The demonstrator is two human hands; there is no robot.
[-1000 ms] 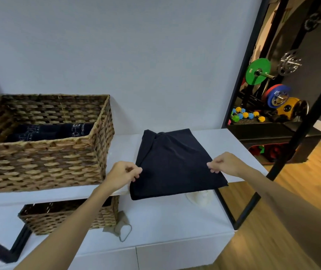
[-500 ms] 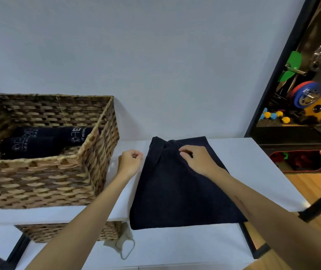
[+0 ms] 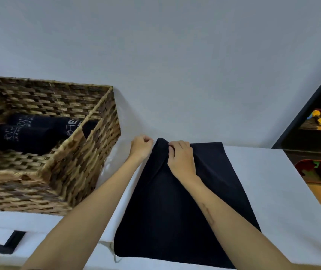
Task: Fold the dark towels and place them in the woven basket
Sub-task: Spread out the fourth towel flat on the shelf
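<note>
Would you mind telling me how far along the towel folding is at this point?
Done: folded dark towels already lie in the woven basket. In hand: another dark towel lies partly folded on the white table, with the left hand and right hand pinching its far edge. Left: finishing the fold and placing it in the basket.

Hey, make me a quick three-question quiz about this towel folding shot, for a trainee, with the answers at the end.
1. True or false: the woven basket already holds dark rolled towels.
2. Which hand lies on top of the dark towel spread on the white table? A) left hand B) right hand
3. Fill in: the basket stands to the ____ of the spread towel.

Key: 1 true. 2 B; the left hand is fisted at the towel's far left corner, beside the cloth. 3 left.
</note>
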